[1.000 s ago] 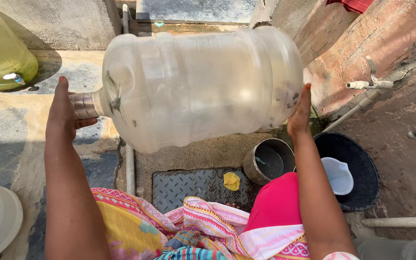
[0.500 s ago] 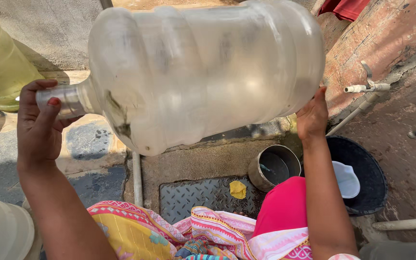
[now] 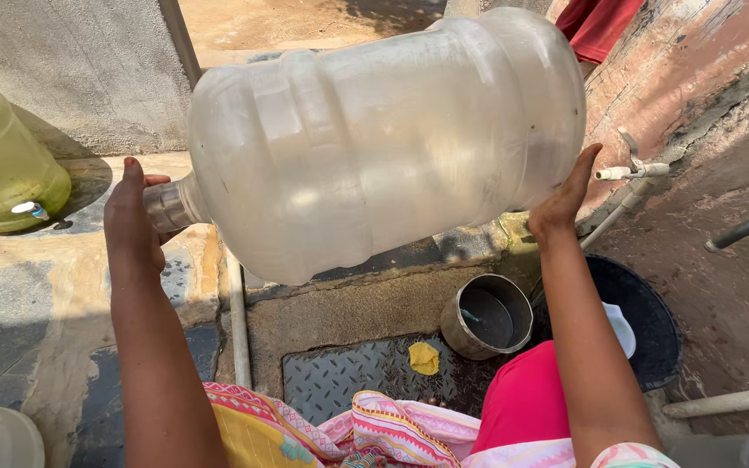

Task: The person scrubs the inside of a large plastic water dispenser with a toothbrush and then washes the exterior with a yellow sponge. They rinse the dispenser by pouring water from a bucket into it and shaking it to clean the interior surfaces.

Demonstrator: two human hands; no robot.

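I hold a large translucent plastic water jug (image 3: 383, 143) sideways in the air, neck pointing left and base to the right. My left hand (image 3: 132, 217) covers and grips the jug's neck and mouth. Against the jug's base presses my right hand (image 3: 565, 199), palm flat and fingers up. Some cloudy water seems to lie inside the jug.
Below the jug stand a metal pot (image 3: 487, 316) and a black tub (image 3: 643, 334) with a white scoop (image 3: 621, 328). A yellow scrap (image 3: 424, 357) lies on a metal grate (image 3: 348, 377). A greenish jug with a tap (image 3: 2, 165) sits at left; a wall tap (image 3: 630, 169) at right.
The jug has swung right and its neck end has dropped a little, with my left hand still on the mouth. My right hand stays on the base.
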